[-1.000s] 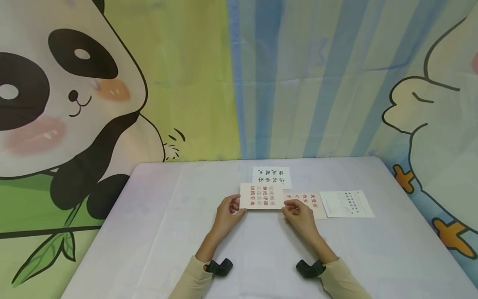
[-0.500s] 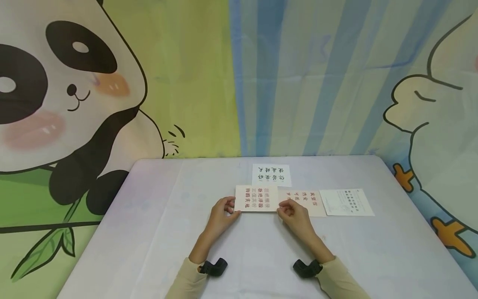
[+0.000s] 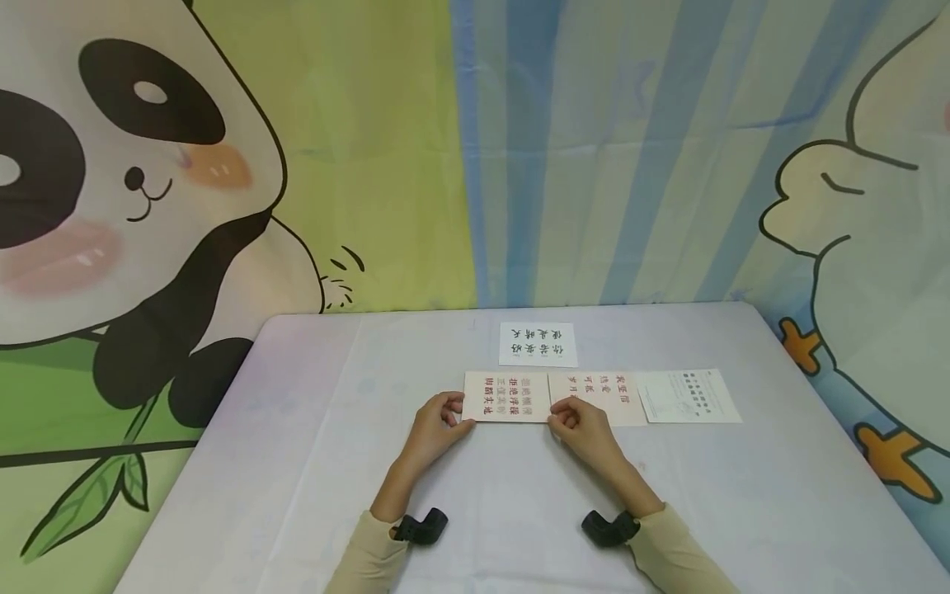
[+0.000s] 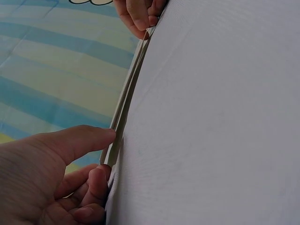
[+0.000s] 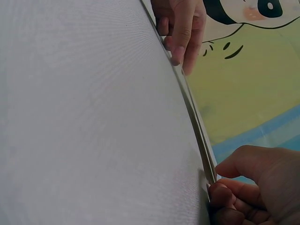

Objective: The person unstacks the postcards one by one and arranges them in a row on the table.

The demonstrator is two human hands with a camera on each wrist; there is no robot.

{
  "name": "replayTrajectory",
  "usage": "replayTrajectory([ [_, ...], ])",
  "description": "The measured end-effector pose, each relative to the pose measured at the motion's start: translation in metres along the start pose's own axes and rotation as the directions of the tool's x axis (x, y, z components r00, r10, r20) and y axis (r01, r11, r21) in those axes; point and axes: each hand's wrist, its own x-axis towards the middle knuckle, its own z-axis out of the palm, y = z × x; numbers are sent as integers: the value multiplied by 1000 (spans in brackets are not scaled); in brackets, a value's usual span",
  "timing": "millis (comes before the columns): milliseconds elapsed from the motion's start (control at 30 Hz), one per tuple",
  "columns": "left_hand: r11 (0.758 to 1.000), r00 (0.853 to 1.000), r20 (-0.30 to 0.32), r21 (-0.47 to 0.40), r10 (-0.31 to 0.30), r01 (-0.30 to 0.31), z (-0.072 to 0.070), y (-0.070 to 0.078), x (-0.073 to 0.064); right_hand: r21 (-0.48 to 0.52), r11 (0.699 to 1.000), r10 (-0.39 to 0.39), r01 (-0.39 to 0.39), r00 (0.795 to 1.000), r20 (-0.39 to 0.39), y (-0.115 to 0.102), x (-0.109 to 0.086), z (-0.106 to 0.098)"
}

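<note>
A cream card printed with red and faded grey characters (image 3: 506, 398) lies at or just above the tabletop in the head view. My left hand (image 3: 434, 429) pinches its near left corner between thumb and fingers. At the near right corner my right hand (image 3: 590, 429) pinches it too. Seen edge-on, the card is a thin pale strip (image 4: 123, 101) in the left wrist view, with a dark shadow under it. Right beside it is a pinkish card with red characters (image 3: 604, 388), partly hidden by my right fingers.
A white card with small dark print (image 3: 690, 398) adjoins the pinkish card on the right. Farther back lies a white card with large black characters (image 3: 538, 344). A white cloth covers the table (image 3: 312, 495), and a printed backdrop (image 3: 386, 165) stands behind it.
Both hands have brought the cream card slightly left and down, away from the back card, so more of the pinkish card shows. The grip at both corners is the same.
</note>
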Motion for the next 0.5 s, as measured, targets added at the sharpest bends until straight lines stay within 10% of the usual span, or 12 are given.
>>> replayTrajectory([
  [500,1000,1000,11,-5,-3,3,-1,-2,2,-10,1000,13,-13,1000,5,-2,1,0],
])
